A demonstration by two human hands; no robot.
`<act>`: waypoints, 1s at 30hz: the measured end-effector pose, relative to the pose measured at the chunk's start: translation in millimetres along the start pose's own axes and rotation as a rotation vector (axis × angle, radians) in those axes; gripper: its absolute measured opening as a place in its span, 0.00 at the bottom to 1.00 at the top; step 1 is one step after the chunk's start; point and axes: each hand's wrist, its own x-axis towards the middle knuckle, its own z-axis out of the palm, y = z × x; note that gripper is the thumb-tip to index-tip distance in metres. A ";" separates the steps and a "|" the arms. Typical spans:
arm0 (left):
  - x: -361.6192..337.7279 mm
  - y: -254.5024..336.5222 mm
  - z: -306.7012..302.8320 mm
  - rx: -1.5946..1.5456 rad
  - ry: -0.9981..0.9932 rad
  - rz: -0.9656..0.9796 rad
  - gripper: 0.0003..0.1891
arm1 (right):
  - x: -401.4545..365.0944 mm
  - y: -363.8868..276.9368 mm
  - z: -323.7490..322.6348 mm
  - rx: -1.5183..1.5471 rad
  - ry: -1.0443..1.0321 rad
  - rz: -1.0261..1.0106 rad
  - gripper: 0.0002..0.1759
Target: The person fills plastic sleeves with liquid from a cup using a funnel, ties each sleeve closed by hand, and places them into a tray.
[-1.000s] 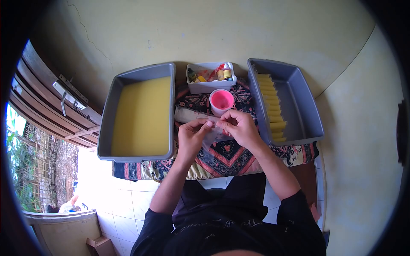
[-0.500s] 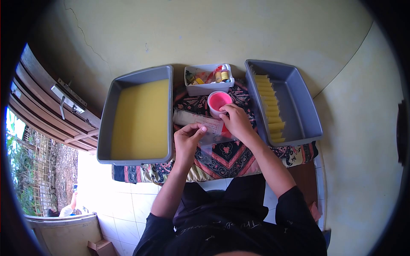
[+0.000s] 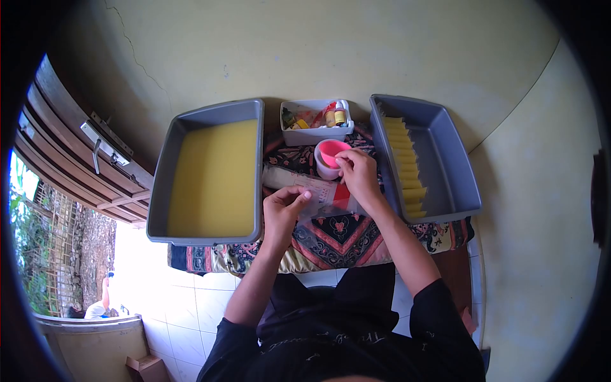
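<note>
A pink cup (image 3: 332,151) is pinched at its rim by my right hand (image 3: 358,173), tilted over the mouth of a whitish tub (image 3: 326,172). My left hand (image 3: 286,209) has thumb and forefinger pinched together on the edge of a clear plastic bag (image 3: 312,209). Beneath both hands lies a printed plastic packet (image 3: 289,179) with red parts. To the left stands a grey bin (image 3: 259,191) with yellow liquid (image 3: 213,181). On the right, another grey bin (image 3: 447,167) holds a row of yellow filled packets (image 3: 405,167).
A white basket (image 3: 317,136) with small bottles stands at the back against the wall. Patterned cloth (image 3: 340,239) covers the table. A wooden door or shutter (image 3: 76,149) is at the left. Outside, part of a person (image 3: 97,309) shows at lower left.
My right hand has raised the pink cup partly out of the whitish tub. My left hand keeps its pinch. The whole view has shifted slightly.
</note>
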 end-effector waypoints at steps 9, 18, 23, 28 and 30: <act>5.8 4.4 4.5 -0.001 0.017 -0.009 0.07 | -12.4 -56.4 -37.7 0.515 0.132 0.004 0.05; 5.9 10.0 14.3 0.030 0.018 -0.050 0.07 | -30.8 -89.5 -57.3 0.583 0.032 0.017 0.06; 6.4 7.1 17.8 0.034 0.020 0.001 0.07 | -34.4 -88.1 -56.7 0.609 0.014 0.012 0.06; 5.6 8.7 17.8 0.035 0.014 -0.003 0.07 | -36.0 -85.5 -55.7 0.587 0.012 0.007 0.06; 4.8 8.6 17.0 0.024 0.015 0.004 0.07 | -36.7 -85.3 -56.7 0.592 0.009 0.019 0.06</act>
